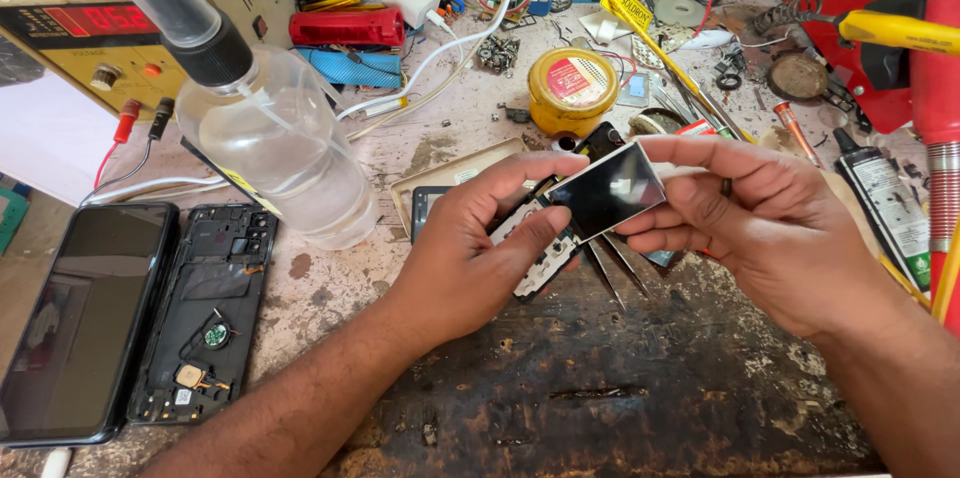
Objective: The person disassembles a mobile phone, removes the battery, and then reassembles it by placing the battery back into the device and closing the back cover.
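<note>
Hands – left (pixel 470 248), right (pixel 770 228) – pinch glossy rectangular screen (pixel 607 192).

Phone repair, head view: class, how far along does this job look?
Done: the phone lies face-up on the left, its back cover off beside it. In hand: left hand and right hand hold a small screen over a circuit board. Left: the phone remains open, cover not refitted.

Counter (pixel 600 408): worn, stained surface, dark scorched patch at near-centre edge. On it, left: phone (pixel 85 318) w/ dark screen, back shell (pixel 205 313) just beside it, inner side up. Clear bottle (pixel 265 128) w/ black cap stands behind the shell. Rear centre: yellow tin (pixel 572 88), red case (pixel 347 26), white cable (pixel 440 53). Far right: black tube (pixel 885 198).
</note>
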Demonstrator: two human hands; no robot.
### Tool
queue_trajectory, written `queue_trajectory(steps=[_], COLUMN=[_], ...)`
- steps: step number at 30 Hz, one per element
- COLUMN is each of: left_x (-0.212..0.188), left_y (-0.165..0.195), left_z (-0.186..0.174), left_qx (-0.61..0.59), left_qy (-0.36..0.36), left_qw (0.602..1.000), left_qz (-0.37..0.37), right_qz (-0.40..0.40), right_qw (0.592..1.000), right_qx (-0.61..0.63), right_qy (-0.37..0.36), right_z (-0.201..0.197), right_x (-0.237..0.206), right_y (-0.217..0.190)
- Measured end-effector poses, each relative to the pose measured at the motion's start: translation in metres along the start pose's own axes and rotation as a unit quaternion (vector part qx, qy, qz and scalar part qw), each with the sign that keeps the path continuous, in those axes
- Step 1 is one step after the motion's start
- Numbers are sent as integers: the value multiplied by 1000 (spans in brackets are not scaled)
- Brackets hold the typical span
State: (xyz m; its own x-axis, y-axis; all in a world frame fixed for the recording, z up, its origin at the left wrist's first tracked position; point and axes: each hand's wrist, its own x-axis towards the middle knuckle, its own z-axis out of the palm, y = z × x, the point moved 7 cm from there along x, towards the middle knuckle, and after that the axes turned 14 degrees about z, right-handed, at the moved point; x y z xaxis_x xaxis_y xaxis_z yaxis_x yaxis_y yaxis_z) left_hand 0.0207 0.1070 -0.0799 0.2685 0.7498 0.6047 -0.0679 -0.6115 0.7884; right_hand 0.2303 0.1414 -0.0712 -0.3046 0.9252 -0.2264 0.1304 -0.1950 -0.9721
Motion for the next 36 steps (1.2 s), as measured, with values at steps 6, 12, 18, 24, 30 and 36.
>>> queue_trajectory(steps=[6, 12, 18, 24, 30, 36], left_x=[-4, -3, -1, -3, -6, -8], left_y=[-16, -18, -17, -11, -14, -15], left_z=[6, 7, 7, 4, 3, 6], left_qx=[-160, -151, -108, -85, -73, -78], left_qy=[30, 38, 23, 35, 46, 31], left_qw=[977, 977, 986, 989, 988, 990], left_qz=[-138, -147, -121, -116, -131, -112], right_qz=[6, -17, -11, -29, -60, -67], right_qw=[999, 998, 998, 999, 995, 988], right_qx=[21, 20, 1, -22, -68, -121], right_qy=[-27, -57, -54, -21, 30, 75], right_z=[2, 3, 3, 5, 8, 5], right_x=[-1, -2, 0, -2, -4, -6], right_y=[-1, -2, 1, -2, -8, -9])
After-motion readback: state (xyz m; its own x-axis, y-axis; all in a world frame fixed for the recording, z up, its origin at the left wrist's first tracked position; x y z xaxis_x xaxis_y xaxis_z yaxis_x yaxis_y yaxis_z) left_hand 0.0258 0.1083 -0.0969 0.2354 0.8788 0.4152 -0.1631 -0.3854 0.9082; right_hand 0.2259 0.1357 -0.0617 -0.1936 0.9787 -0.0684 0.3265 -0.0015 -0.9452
